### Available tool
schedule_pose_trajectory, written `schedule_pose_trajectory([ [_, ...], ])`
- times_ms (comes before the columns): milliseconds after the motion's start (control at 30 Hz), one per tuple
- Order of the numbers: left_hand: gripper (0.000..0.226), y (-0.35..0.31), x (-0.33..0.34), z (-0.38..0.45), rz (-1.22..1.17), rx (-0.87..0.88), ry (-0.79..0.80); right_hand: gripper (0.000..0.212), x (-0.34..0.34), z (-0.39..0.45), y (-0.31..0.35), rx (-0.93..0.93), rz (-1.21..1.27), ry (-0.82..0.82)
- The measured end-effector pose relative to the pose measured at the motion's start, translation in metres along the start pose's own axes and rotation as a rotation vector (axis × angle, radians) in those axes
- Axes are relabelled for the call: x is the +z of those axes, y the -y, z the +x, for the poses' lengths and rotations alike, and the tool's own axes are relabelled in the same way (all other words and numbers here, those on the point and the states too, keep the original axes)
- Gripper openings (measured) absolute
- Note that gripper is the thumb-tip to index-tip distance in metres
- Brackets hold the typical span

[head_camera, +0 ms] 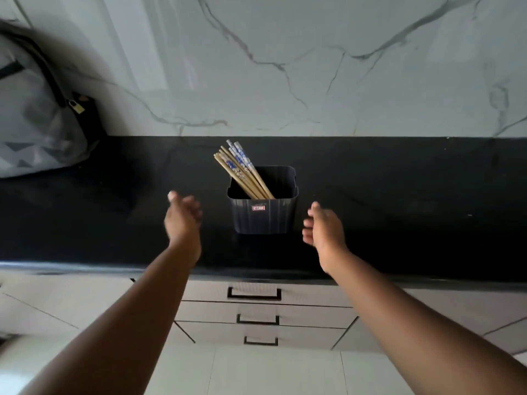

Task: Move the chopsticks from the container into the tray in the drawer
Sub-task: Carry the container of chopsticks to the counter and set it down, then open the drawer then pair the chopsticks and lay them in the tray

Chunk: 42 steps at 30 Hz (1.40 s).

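A dark square container (262, 215) stands on the black countertop (399, 209). Several wooden chopsticks (242, 169) with blue-and-white tops lean out of it toward the upper left. My left hand (182, 218) hovers to the left of the container, fingers loosely curled, holding nothing. My right hand (323, 226) hovers to its right, also relaxed and empty. Neither hand touches the container. Below the counter edge, three stacked drawers are closed; the top drawer (253, 293) shows a black handle. No tray is visible.
A grey backpack (37, 115) with a small brass padlock leans against the marble wall at the far left of the counter. Pale cabinet fronts flank the drawers, and a light tiled floor lies below.
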State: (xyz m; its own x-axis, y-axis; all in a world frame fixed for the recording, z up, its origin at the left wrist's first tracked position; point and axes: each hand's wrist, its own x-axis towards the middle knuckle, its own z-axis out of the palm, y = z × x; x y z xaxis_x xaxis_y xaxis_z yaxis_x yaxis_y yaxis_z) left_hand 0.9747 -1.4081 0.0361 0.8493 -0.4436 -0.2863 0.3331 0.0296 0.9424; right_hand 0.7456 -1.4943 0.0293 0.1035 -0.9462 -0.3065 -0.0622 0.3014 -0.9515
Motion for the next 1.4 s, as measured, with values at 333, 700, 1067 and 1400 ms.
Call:
schedule_pose_trajectory([
  [333,0.049,0.151,-0.129,-0.03,-0.151,-0.728,-0.008,0.025,0.017,-0.067,-0.15,0.282,-0.048,0.096],
  [700,0.016,0.185,-0.064,-0.013,0.219,-0.762,0.286,0.016,0.062,-0.013,-0.183,0.647,0.23,-0.063],
  [1067,0.016,0.196,-0.067,-0.02,0.324,-0.598,0.216,0.017,0.056,-0.014,-0.202,0.589,0.149,-0.028],
  [1400,0.013,0.209,-0.095,-0.039,0.337,-0.567,0.278,0.014,0.044,-0.043,-0.214,0.611,0.212,-0.015],
])
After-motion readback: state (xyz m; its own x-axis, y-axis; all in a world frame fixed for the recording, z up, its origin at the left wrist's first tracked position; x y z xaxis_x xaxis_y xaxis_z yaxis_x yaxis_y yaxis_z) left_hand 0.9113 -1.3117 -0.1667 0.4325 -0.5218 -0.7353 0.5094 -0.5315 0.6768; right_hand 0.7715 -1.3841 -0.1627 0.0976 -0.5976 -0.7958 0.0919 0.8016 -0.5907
